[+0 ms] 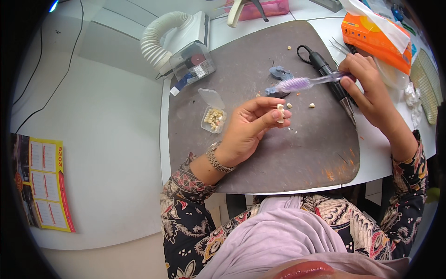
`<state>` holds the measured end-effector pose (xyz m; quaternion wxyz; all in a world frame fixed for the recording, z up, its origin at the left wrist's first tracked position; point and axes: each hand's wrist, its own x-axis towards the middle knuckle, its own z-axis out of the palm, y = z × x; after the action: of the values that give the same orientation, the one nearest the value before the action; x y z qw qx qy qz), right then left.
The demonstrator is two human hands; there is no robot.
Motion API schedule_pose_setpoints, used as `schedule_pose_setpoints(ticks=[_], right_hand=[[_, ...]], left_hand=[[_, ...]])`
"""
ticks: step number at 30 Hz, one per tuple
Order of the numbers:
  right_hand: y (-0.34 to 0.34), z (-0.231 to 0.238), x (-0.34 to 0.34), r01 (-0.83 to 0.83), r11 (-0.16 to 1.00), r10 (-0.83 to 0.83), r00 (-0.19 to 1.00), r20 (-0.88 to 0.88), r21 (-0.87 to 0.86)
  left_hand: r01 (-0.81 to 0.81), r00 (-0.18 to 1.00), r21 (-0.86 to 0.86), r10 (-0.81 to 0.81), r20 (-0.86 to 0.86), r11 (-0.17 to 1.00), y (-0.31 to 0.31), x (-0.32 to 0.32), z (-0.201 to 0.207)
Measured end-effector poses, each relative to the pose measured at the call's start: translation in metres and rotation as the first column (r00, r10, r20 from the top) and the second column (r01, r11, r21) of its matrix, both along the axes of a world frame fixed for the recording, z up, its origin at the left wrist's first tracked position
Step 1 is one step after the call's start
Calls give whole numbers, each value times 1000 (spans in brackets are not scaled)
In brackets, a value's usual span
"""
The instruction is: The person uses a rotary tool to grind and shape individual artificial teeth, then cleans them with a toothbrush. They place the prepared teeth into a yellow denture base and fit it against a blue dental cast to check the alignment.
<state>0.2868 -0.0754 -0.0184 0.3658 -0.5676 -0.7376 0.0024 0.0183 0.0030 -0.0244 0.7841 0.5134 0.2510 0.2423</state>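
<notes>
My left hand pinches a small piece of cream-coloured artificial teeth between thumb and fingers, above the grey-brown mat. In my right hand is a toothbrush with a clear purple handle, gripped near its end. Its white and purple bristles lie up and left of the held teeth, apart from them. Blue-grey dental mould pieces rest on the mat behind the brush head, partly covered by it. Loose single teeth lie just right of my left hand.
An open clear box of artificial teeth stands left of my left hand. A black handpiece lies under my right hand, with tweezers beyond. An orange tissue pack sits at back right, a white hose at back left.
</notes>
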Motion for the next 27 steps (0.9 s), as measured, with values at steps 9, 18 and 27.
schedule_pose_setpoints(ticks=[9,18,27], right_hand=[[-3,5,1,32,1000,-31,984,177,0],[-1,5,6,125,988,-133,987,90,85],[-3,5,5,90,993,-100,985,144,73]], left_hand=[[54,994,-262,-28,101,964,-2,-1,-9],[23,1000,-207,-19,21,978,-4,0,-6],[0,1000,-191,0,3,982,-6,0,-6]])
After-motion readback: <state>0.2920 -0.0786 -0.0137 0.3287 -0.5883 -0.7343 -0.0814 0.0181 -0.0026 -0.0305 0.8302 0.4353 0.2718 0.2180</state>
